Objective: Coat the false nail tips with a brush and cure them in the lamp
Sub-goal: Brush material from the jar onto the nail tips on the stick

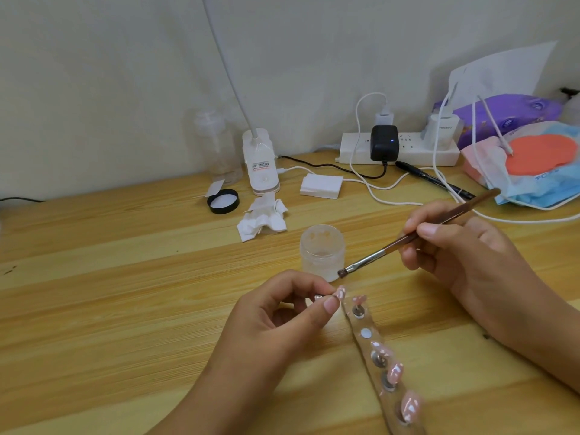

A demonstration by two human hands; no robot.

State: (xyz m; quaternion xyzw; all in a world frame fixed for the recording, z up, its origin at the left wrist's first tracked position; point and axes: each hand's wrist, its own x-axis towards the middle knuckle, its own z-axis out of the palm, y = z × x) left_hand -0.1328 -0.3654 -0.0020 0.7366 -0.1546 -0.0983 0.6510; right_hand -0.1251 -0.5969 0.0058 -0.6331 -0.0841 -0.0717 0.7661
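Observation:
My left hand (282, 321) pinches one pink false nail tip (340, 292) on its small metal stand between thumb and fingers, just off the far end of a clear holder strip (365, 332). The strip lies on the wooden table and carries several more pink nail tips (394, 373) on stands, with one round spot bare. My right hand (464, 255) grips a brown-handled brush (408, 238) like a pen. Its bristle tip (342, 272) hovers just above the pinched nail, beside an open clear gel jar (322, 251).
The jar's black lid (223, 201) and crumpled white wipes (263, 221) lie behind. A white clip lamp (260, 164), a stack of pads (320, 186), a clear bottle (219, 149), a power strip (398, 149) with cables, a black pen (433, 180) and tissue packs (530, 158) crowd the back.

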